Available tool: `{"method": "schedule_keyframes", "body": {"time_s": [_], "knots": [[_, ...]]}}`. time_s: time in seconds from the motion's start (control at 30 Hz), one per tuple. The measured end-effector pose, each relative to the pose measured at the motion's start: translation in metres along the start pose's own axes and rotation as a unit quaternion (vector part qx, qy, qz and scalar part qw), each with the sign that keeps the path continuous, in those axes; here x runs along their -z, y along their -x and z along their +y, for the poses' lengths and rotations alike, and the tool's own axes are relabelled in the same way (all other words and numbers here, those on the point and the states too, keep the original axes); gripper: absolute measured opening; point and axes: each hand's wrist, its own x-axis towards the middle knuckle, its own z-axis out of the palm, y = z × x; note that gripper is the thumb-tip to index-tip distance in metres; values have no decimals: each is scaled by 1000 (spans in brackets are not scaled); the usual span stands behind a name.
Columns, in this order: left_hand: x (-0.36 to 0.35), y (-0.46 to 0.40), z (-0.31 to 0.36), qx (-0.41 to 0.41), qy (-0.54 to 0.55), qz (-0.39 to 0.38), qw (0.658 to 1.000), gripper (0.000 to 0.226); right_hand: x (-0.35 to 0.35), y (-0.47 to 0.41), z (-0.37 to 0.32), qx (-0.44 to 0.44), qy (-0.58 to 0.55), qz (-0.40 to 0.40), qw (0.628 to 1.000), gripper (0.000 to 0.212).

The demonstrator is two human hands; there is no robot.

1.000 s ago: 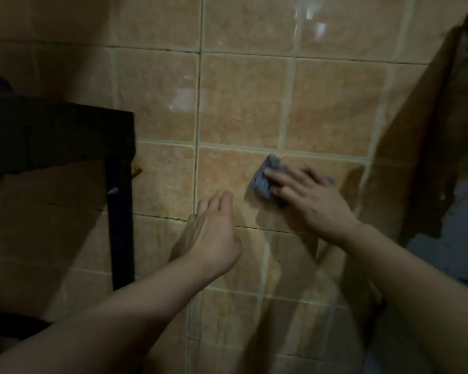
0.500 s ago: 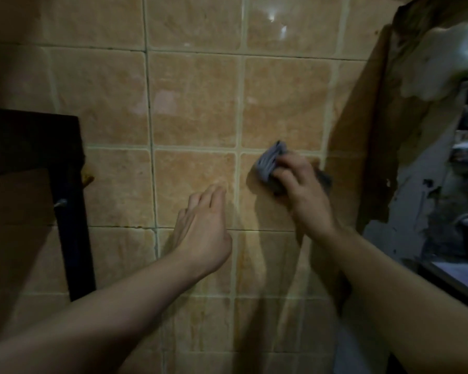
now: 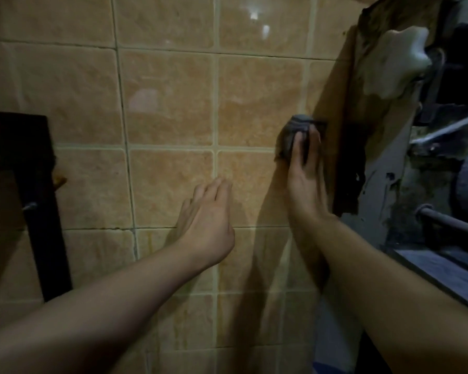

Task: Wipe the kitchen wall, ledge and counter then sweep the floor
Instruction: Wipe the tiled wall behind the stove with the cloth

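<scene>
A wall of tan square tiles (image 3: 170, 98) with pale grout fills the view. My right hand (image 3: 304, 171) presses a bunched grey-blue cloth (image 3: 293, 132) against the tiles, close to the wall's right edge. Its fingers lie over the cloth, pointing up. My left hand (image 3: 208, 220) rests flat on a tile lower and to the left, fingers together, holding nothing.
A black frame (image 3: 38, 190) stands against the wall at the left. Right of the tiles the wall ends in broken, peeling plaster (image 3: 378, 109) with a pale patch above. A dark ledge (image 3: 443, 273) and a pipe (image 3: 449, 222) lie at the lower right.
My right hand has slid the cloth to the right and slightly up, to the tiled wall's edge. The left hand stays flat on the tile. The view has shifted rightward.
</scene>
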Motion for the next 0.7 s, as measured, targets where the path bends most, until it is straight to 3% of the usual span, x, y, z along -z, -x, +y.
{"method": "schedule_keyframes", "body": {"time_s": [0.13, 0.2, 0.3, 0.4, 0.47, 0.57, 0.7], "knots": [[-1, -1, 6, -9, 3, -5, 1000, 73, -18, 19, 6, -58, 31, 57, 996, 57], [-6, 4, 6, -9, -1, -13, 1000, 75, -31, 53, 10, -110, 19, 33, 993, 59], [-15, 14, 4, -9, -9, -28, 1000, 75, -43, 93, 13, -118, 8, 0, 993, 66], [-19, 18, 3, -10, -13, -33, 999, 76, -32, 77, 13, -111, 14, -51, 992, 57], [-21, 17, 4, -8, -10, -32, 999, 77, -21, 47, 12, -122, 21, -21, 992, 54], [-27, 17, 1, -11, -7, -27, 1000, 76, -26, 26, 15, -99, 44, 76, 991, 55], [-44, 28, -5, -10, -6, -37, 999, 74, -59, 93, 26, 10, -25, 44, 999, 73]]}}
